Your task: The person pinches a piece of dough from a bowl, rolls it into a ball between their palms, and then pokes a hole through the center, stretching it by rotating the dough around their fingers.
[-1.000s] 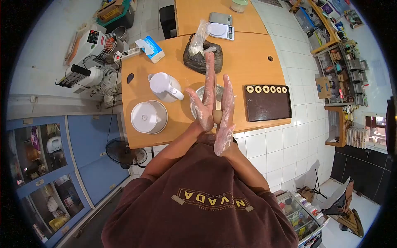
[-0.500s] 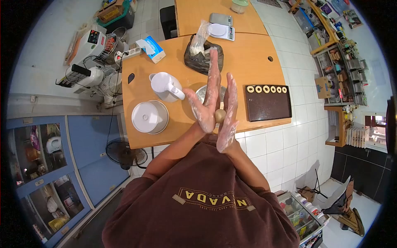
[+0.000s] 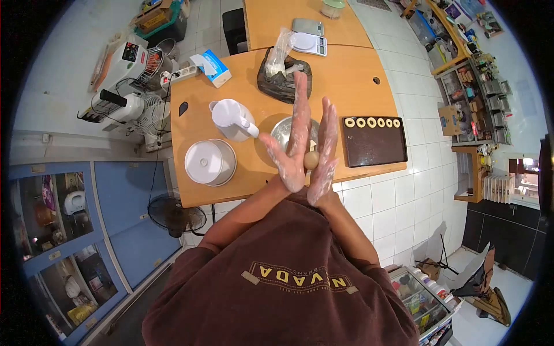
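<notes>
My left hand [image 3: 294, 141] and my right hand [image 3: 325, 153] are raised upright, palms facing, fingers stretched out and dusted with white powder. Between the lower palms a small round beige dough ball [image 3: 311, 160] is held. Partly hidden behind my hands is a metal bowl [image 3: 281, 132] with something pale in it. To the right lies a dark tray [image 3: 375, 148] with a row of several pale dough rings [image 3: 370, 123] along its far edge.
On the wooden table [image 3: 346, 75] stand a white pitcher [image 3: 231, 118], a white lidded tub [image 3: 203, 163], a black plastic bag [image 3: 277, 84], a tissue box [image 3: 214, 70] and a white scale [image 3: 309, 44]. A black fan [image 3: 176, 212] is at the lower left.
My right hand has shifted up and slightly right against my left hand, which has tilted a little. The dough ball sits slightly further right.
</notes>
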Demonstrator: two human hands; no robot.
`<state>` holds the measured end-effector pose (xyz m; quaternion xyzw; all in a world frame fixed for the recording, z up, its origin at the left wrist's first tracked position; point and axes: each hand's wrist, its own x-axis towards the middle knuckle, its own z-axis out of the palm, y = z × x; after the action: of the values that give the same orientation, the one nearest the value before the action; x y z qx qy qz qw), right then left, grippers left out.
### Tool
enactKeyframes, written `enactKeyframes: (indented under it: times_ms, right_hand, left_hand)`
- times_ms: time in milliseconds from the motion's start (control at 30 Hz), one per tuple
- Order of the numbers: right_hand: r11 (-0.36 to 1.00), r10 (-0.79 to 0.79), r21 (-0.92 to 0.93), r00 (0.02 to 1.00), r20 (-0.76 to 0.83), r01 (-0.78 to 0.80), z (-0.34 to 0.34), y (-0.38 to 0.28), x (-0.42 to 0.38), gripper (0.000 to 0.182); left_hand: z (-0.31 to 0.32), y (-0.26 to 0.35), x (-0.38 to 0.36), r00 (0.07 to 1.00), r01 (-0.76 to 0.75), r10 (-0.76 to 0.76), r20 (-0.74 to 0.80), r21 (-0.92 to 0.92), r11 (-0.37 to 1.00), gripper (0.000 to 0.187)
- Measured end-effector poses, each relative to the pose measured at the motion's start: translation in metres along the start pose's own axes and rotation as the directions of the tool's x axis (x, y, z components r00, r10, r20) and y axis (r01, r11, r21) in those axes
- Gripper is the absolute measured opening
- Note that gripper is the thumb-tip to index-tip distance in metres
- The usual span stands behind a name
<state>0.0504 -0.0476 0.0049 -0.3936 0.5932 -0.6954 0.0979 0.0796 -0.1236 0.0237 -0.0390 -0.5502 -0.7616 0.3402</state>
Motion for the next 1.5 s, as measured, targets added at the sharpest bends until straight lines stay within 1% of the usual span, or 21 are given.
enactKeyframes:
  times_ms: [133,233,267,333,367,433,533,633,733,800,833,933,1000,1033,1100,1200,1267,1300,1367,1467,1500]
  right_hand:
    - [0.988,-0.051,-0.143,0.997,0.052,0.058,0.005,-0.024,-0.009,0.102]
    - [0.894,-0.134,-0.427,0.99,0.038,0.137,-0.012,-0.021,0.002,0.102]
    - [0.849,-0.149,-0.508,0.988,0.037,0.147,-0.016,-0.017,0.005,0.102]
    - [0.844,-0.14,-0.518,0.989,0.039,0.14,-0.022,-0.012,0.008,0.102]
    - [0.894,-0.114,-0.433,0.993,0.033,0.117,-0.022,-0.008,0.007,0.101]
    - [0.971,-0.066,-0.228,0.997,0.027,0.07,-0.012,-0.002,0.0,0.101]
    - [0.99,-0.038,-0.135,0.996,0.075,0.048,0.004,-0.006,-0.019,0.101]
    - [0.988,-0.055,-0.139,0.995,0.088,0.067,0.008,-0.017,-0.024,0.101]
    - [0.982,-0.087,-0.164,0.996,0.026,0.09,-0.001,-0.019,-0.014,0.101]
    - [0.987,-0.068,-0.145,0.997,-0.022,0.064,-0.007,-0.017,-0.004,0.101]
    - [0.992,-0.017,-0.123,0.999,-0.045,0.011,-0.008,-0.019,0.001,0.102]
    - [0.995,-0.044,-0.092,0.999,0.013,0.045,-0.004,-0.007,-0.001,0.104]
    - [0.99,0.098,-0.107,0.993,0.072,-0.09,0.0,-0.016,-0.018,0.102]
    - [0.995,-0.001,-0.095,0.994,0.105,0.011,-0.002,-0.003,-0.024,0.102]
    - [0.976,-0.199,-0.055,0.966,0.167,0.211,-0.002,0.012,-0.027,0.104]
    - [0.974,-0.125,-0.182,0.99,0.062,0.135,-0.001,-0.01,-0.016,0.105]
    - [0.986,-0.06,-0.157,0.997,-0.048,0.052,0.001,-0.029,0.002,0.105]
    - [0.998,-0.035,-0.06,0.994,-0.099,0.029,0.002,-0.031,0.011,0.105]
    - [0.999,-0.019,0.042,0.995,-0.096,0.023,0.0,-0.027,0.014,0.105]
    - [0.996,-0.076,0.043,0.995,0.058,0.074,-0.01,0.001,0.0,0.103]
    - [0.994,-0.106,0.036,0.989,0.107,0.102,-0.012,0.009,-0.005,0.103]
  left_hand:
    - [-0.015,-0.021,-0.007,0.997,0.056,-0.063,0.038,0.152,0.987,0.12]
    - [0.003,-0.015,-0.025,0.989,0.096,-0.111,0.097,0.148,0.984,0.127]
    - [0.007,-0.012,-0.028,0.991,0.099,-0.107,0.086,0.093,0.991,0.129]
    - [0.016,0.0,-0.03,0.993,0.101,-0.1,0.061,-0.018,0.995,0.132]
    - [0.017,0.013,-0.027,0.991,0.128,-0.128,0.035,0.005,0.992,0.136]
    - [0.011,0.019,-0.016,0.999,0.043,-0.043,0.015,-0.016,0.999,0.129]
    - [-0.006,0.003,-0.007,1.0,0.019,-0.019,0.004,0.0,1.0,0.125]
    - [-0.012,-0.013,-0.022,0.995,0.095,-0.098,0.015,0.146,0.985,0.13]
    - [-0.01,-0.031,-0.027,0.988,-0.11,0.083,0.132,0.21,0.972,0.129]
    - [-0.001,-0.024,-0.043,0.991,-0.022,-0.004,0.135,0.186,0.982,0.137]
    - [0.005,-0.015,-0.043,0.99,-0.029,0.006,0.142,0.16,0.987,0.141]
    - [0.006,0.002,-0.03,0.994,-0.073,0.068,0.081,0.058,0.996,0.143]
    - [-0.002,0.003,-0.015,0.998,-0.061,0.062,-0.002,0.065,0.996,0.135]
    - [-0.005,0.001,-0.009,0.997,-0.054,0.057,-0.043,0.067,0.996,0.132]
    - [-0.012,-0.009,-0.007,0.999,-0.03,0.032,-0.015,0.157,0.987,0.132]
    - [-0.012,-0.026,-0.016,0.996,-0.042,0.024,0.083,0.23,0.972,0.135]
    - [-0.001,-0.026,-0.026,0.989,-0.074,0.045,0.139,0.21,0.975,0.136]
    - [0.007,-0.023,-0.03,0.987,-0.086,0.06,0.152,0.169,0.982,0.137]
    - [0.019,-0.011,-0.026,0.987,-0.146,0.133,0.094,0.15,0.978,0.139]
    - [0.015,0.003,-0.006,0.99,-0.138,0.139,-0.011,0.028,0.99,0.137]
    - [0.009,0.005,-0.002,0.994,-0.079,0.08,-0.069,0.02,0.997,0.133]
